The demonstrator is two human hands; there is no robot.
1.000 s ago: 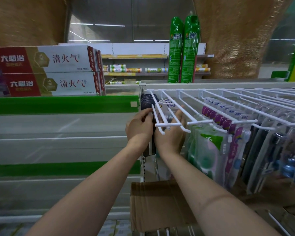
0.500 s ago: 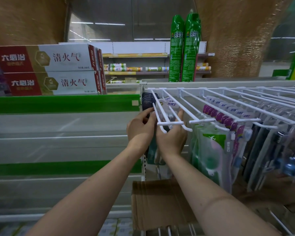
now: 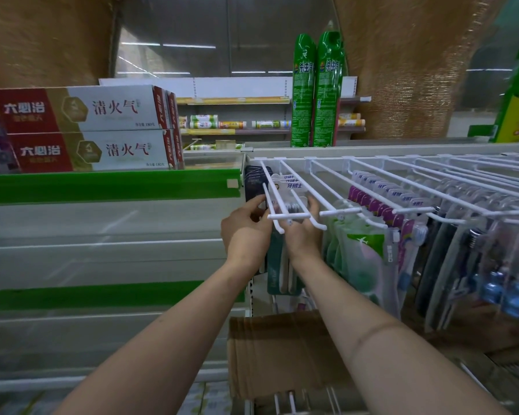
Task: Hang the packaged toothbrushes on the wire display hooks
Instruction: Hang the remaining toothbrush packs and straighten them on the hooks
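A white-carded toothbrush pack (image 3: 286, 196) hangs under the leftmost white wire hook (image 3: 277, 205), its brushes showing below between my wrists. My left hand (image 3: 247, 232) pinches the pack's left edge just left of the hook tip. My right hand (image 3: 304, 232) grips the pack's right side from beneath the hook's crossbar. Dark packs (image 3: 253, 184) sit further back on the same hook. More packaged toothbrushes (image 3: 381, 205) fill the hooks to the right.
Toothpaste boxes (image 3: 84, 130) are stacked on the green-edged shelf (image 3: 111, 185) at left. Two green spray cans (image 3: 316, 91) stand behind the hook rail. A brown cardboard box (image 3: 285, 351) sits below my forearms. Green pouches (image 3: 360, 259) hang right of my right hand.
Both hands have slid the pack further back along the hook, and the card's top now sits up between the hook wires. The view has tilted slightly.
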